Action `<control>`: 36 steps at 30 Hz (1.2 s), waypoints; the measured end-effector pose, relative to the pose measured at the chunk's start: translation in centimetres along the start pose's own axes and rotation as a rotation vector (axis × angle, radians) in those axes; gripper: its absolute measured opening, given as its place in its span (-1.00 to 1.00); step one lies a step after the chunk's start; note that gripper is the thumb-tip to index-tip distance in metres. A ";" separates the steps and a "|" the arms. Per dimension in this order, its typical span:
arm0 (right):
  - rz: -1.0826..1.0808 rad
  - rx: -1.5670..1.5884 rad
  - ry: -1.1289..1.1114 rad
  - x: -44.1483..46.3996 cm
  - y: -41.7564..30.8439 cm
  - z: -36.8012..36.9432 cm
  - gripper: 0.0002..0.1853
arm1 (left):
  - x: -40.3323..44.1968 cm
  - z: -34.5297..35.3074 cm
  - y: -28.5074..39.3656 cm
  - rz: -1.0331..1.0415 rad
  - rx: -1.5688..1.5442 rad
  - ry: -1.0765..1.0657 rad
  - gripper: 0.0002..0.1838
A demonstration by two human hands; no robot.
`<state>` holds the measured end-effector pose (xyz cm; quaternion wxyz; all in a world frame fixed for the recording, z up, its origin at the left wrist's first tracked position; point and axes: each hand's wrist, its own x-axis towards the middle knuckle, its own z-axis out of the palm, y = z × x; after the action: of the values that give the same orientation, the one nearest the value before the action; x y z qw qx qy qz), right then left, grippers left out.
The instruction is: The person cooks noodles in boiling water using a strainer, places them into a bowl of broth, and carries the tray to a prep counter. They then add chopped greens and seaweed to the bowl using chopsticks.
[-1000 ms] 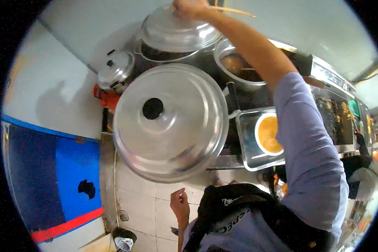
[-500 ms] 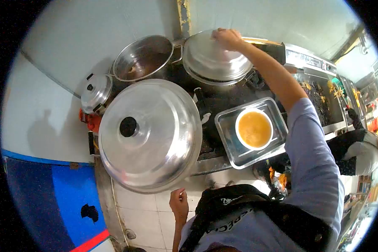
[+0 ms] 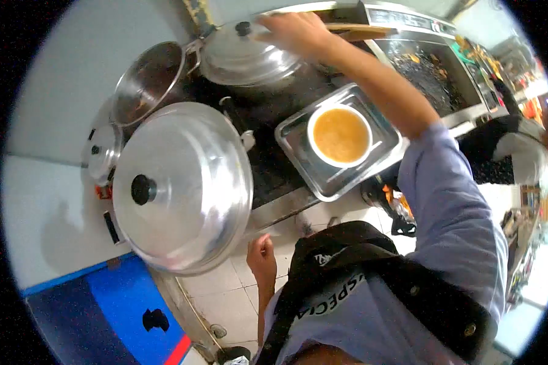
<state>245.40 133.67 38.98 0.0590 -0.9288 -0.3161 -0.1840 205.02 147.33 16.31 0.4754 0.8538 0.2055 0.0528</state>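
Hovering, fingers apart, beside the far lid (image 3: 240,59), the right hand (image 3: 295,31) is gripping nothing; the left hand (image 3: 262,260) is hanging closed. That lid is apparently already resting in place over the stove (image 3: 271,118), while the neighbouring pot (image 3: 151,73) is standing uncovered.

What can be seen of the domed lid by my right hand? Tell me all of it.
The domed lid is round and silvery, metal by its look, with a dull top and a shinier side that catches bright reflections. A black knob stands at its middle. It lies dome-up, to the right of the uncovered pot. Your right hand is over its upper right part, fingers near the knob; I cannot tell whether they touch it.
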 end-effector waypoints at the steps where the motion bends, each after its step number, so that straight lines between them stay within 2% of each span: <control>1: -0.020 -0.002 -0.051 -4.0 0.8 -0.6 -0.73 | 0.8 0.7 0.4 0.062 -0.031 -0.022 -0.83; 3: -0.136 -0.073 -0.068 -12.2 2.6 -1.4 -0.73 | 2.4 2.0 2.3 0.075 -0.105 -0.142 -0.80; 4: -0.238 -0.145 -0.035 -14.9 2.7 -2.0 -0.72 | 3.4 2.8 3.3 0.084 -0.141 -0.192 -0.78; 5: -0.291 -0.074 0.076 -16.1 1.9 -2.6 -0.72 | 4.4 3.8 4.2 0.182 -0.140 -0.184 -0.75; 6: -0.331 0.003 0.185 -17.0 0.9 -3.1 -0.71 | 5.3 4.5 5.2 0.173 -0.169 -0.224 -0.75; 8: -0.464 0.141 0.103 -16.4 -0.7 -5.1 -0.73 | 7.1 5.7 7.2 0.162 -0.223 -0.311 -0.73; 10: -0.719 0.074 0.233 -14.6 -1.2 -5.7 -0.68 | 8.3 7.0 7.9 0.202 -0.143 -0.314 -0.68; 11: -0.742 0.084 0.259 -14.5 -1.5 -6.1 -0.66 | 8.9 7.6 8.0 0.222 -0.102 -0.309 -0.66; 14: -0.443 -0.011 0.341 -17.6 -1.2 -9.1 -0.63 | 9.5 9.3 6.3 0.162 -0.183 -0.192 -0.55; 15: -0.278 -0.011 0.302 -19.0 0.0 -9.7 -0.60 | 9.8 9.8 5.7 0.065 -0.180 -0.196 -0.46; 16: -0.113 0.083 0.264 -20.5 2.0 -9.2 -0.60 | 10.0 9.9 5.9 -0.065 -0.278 -0.236 -0.46; 17: 0.128 0.318 0.214 -22.2 4.3 -7.7 -0.59 | 10.1 10.1 6.2 -0.200 -0.377 -0.272 -0.46; 18: 0.411 0.313 0.111 -23.6 6.6 -6.1 -0.62 | 10.2 10.3 6.5 -0.337 -0.479 -0.304 -0.47; 19: 0.523 0.487 0.081 -24.8 9.9 -3.5 -0.73 | 10.7 11.1 5.2 -0.358 -0.460 -0.323 -0.45; 20: 0.851 0.553 -0.066 -26.3 13.6 0.4 -0.74 | 10.8 11.4 4.6 -0.367 -0.491 -0.340 -0.45; 21: 0.957 0.436 -0.173 -28.0 17.0 4.7 -0.67 | 11.1 11.6 4.4 -0.366 -0.520 -0.355 -0.44; 24: 0.922 0.171 -0.406 -30.5 20.0 11.0 -0.62 | 11.9 12.6 4.6 -0.421 -0.581 -0.363 -0.53; 26: 0.905 0.352 -0.352 -30.9 19.6 12.9 -0.63 | 12.7 13.1 5.0 -0.484 -0.588 -0.425 -0.55; 28: 0.843 0.270 -0.395 -30.2 19.9 13.7 -0.61 | 13.2 14.2 5.0 -0.459 -0.555 -0.473 -0.61; 30: 0.820 0.200 -0.382 -30.3 19.8 14.2 -0.59 | 14.0 17.0 3.0 -0.096 -0.342 -0.270 -0.58; 33: 0.885 0.104 -0.348 -30.9 19.3 14.9 -0.57 | 13.6 17.5 4.6 -0.025 -0.113 -0.113 -0.53; 36: 1.000 0.133 -0.331 -31.6 18.6 15.2 -0.56 | 13.3 18.1 5.8 -0.008 -0.099 0.047 -0.54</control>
<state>238.24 104.47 13.07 0.1477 -0.9770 0.1493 0.0360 224.03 135.61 9.93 0.5122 0.8270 0.2173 0.0810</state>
